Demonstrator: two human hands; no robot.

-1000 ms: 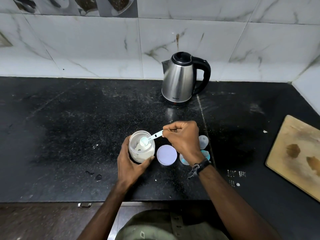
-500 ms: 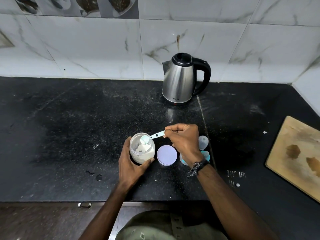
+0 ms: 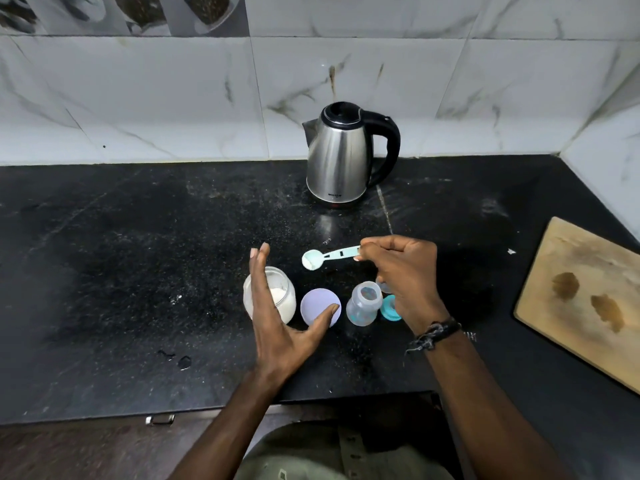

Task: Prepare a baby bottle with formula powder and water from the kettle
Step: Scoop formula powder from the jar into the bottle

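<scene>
- Black stone counter (image 3: 121,271), speckled and dusted with pale powder, backed by white marble-look wall tiles (image 3: 156,98); a row of picture tiles along the top.
- One steel kettle (image 3: 341,157) with black lid and handle, upright at the back by the wall, well beyond the fingertips of both hands.
- One wooden board (image 3: 581,299) at the right edge, stained in two patches, well apart from the right knuckles.
- One glass jar (image 3: 273,299), open, holding white formula powder, just behind the left fingers (image 3: 259,271).
- One round lilac lid (image 3: 317,303) flat on the counter, under the left thumb tip, between jar and bottle.
- One clear baby bottle (image 3: 363,304), open-mouthed and upright, just left of the right wrist and below the curled right fingers.
- One teal ring (image 3: 390,308) beside the bottle, partly hidden by the right hand; a clear cap-like piece above it, mostly hidden.
- One pale blue scoop (image 3: 329,257), bowl filled with white powder, held level in the air, between jar and bottle but further back.
- Left hand (image 3: 280,320): spread wide, fingers straight and pointing away, thumb angled toward the lid, holding nothing, palm turned toward the jar.
- Right hand (image 3: 405,271): fingers curled, pinching the scoop's handle end between thumb and forefinger; dark band on the wrist.
</scene>
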